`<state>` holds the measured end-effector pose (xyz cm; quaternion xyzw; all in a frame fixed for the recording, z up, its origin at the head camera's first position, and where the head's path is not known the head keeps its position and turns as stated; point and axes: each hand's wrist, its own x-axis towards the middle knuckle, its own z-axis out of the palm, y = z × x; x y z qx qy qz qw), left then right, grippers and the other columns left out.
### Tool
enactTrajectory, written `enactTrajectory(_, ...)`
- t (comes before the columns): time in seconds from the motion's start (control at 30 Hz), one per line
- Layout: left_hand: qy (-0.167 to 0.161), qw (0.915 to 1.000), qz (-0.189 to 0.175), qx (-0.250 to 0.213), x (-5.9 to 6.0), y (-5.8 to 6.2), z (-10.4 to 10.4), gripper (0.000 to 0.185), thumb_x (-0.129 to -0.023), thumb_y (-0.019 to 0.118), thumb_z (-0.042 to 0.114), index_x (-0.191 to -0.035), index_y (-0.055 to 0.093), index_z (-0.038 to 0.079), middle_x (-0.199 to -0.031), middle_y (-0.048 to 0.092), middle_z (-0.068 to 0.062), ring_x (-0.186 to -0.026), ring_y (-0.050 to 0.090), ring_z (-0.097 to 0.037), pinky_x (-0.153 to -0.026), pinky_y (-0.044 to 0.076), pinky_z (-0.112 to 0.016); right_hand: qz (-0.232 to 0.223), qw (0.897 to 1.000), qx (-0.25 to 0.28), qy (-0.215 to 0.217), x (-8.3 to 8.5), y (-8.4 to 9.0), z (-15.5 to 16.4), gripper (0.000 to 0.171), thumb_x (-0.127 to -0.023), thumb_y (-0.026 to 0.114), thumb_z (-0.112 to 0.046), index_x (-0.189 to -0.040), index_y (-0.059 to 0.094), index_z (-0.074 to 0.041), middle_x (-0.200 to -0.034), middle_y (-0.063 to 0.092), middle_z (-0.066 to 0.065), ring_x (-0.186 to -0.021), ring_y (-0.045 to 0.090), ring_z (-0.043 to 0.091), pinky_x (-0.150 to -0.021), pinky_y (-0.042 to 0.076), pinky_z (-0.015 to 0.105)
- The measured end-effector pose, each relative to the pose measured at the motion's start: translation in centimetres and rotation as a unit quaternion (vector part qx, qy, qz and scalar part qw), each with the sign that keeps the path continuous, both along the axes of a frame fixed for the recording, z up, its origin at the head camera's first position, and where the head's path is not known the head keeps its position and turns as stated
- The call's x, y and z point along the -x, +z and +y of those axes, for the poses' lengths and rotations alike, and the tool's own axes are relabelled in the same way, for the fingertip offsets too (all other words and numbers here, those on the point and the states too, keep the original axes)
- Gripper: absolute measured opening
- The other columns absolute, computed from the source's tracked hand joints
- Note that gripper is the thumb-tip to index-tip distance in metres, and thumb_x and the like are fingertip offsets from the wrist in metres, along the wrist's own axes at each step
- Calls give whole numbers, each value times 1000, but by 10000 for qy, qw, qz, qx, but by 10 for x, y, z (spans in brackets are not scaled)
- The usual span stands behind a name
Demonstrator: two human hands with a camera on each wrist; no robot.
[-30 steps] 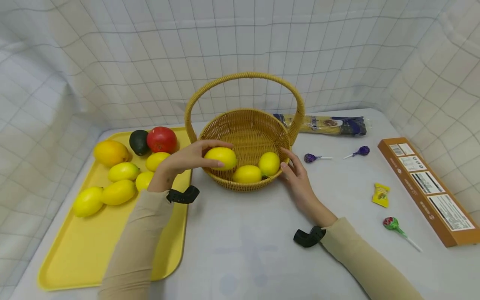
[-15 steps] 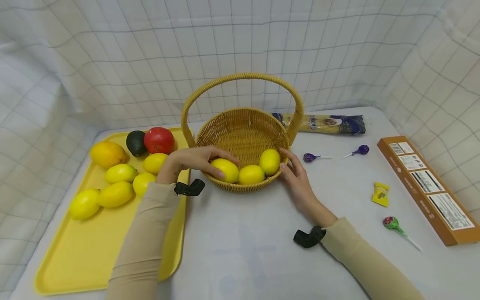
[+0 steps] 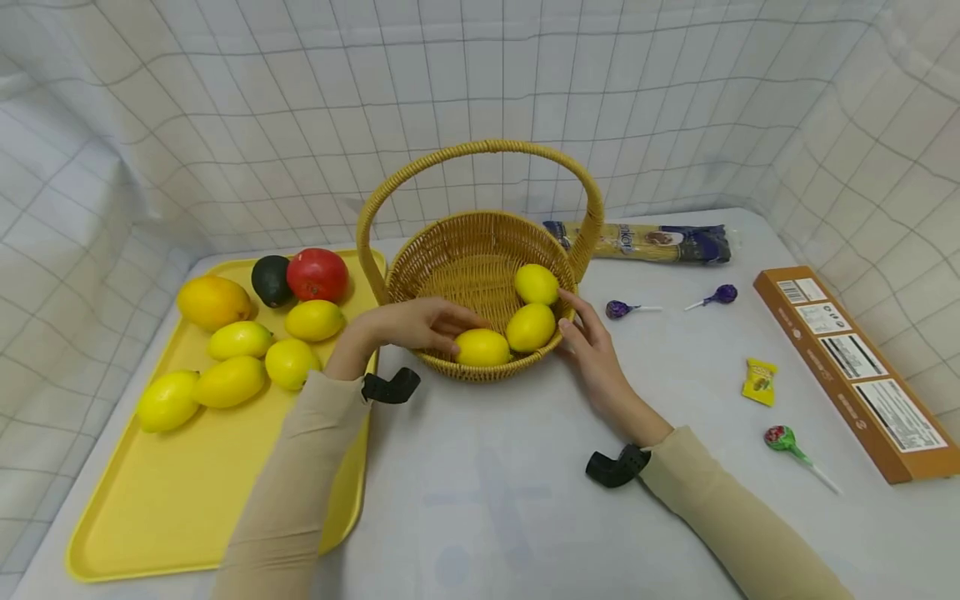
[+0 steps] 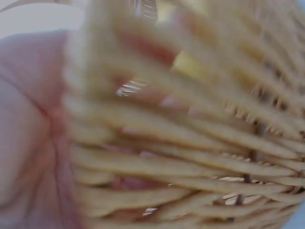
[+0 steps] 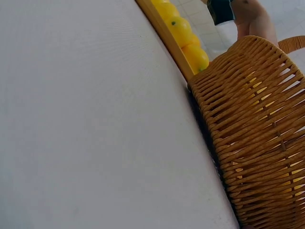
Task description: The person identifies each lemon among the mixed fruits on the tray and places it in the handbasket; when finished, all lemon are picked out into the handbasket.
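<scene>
In the head view, a wicker basket [image 3: 483,221] with a tall arched handle holds three yellow lemons: the front lemon [image 3: 482,348], the middle lemon [image 3: 531,327] and the back lemon [image 3: 536,285]. My left hand [image 3: 420,323] reaches over the basket's left rim. Its extended fingers lie beside and above the front lemon, and the thumb touches that lemon's left end. The left wrist view is blurred, showing my palm against the basket weave [image 4: 181,162]. My right hand [image 3: 596,354] holds the basket's right rim between thumb and fingers.
Left of the basket, a yellow tray [image 3: 172,508] bears several lemons, a mango-like fruit [image 3: 214,302], a dark green avocado [image 3: 272,281] and a red fruit [image 3: 318,275]. Rightward lie a spaghetti packet [image 3: 645,242], lollipops [image 3: 783,440], a yellow-wrapped sweet [image 3: 760,382] and a long box [image 3: 847,367].
My left hand has lowered the third lemon into the basket's front left and moved right. The lemons have shifted rightward and back along the rim. My right hand stays at the rim.
</scene>
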<state>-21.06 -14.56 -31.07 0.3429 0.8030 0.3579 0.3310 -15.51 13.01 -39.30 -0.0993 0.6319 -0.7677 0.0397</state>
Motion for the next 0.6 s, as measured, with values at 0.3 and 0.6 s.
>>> enactTrajectory(0.3,2000,9533,1049,-2006,-64,15,-67,45,-94,56,4,-137,46,3,-134,50,-12,-121,46,-25,-96,39,-33,-16,10000,-53,-2,3,0,10,47,-101,42,-20,-146,31,-11,-152,15,-1,-137,18,21,-99,33,51)
enactTrajectory(0.6,4267,8522,1036,-2845,-102,-17,-160,46,-94,53,-2,-138,44,2,-130,53,-1,-120,44,-14,-92,36,-15,-11,9997,163,192,3,-1,1,48,-101,42,-19,-147,30,-11,-153,15,-1,-137,19,20,-99,33,51)
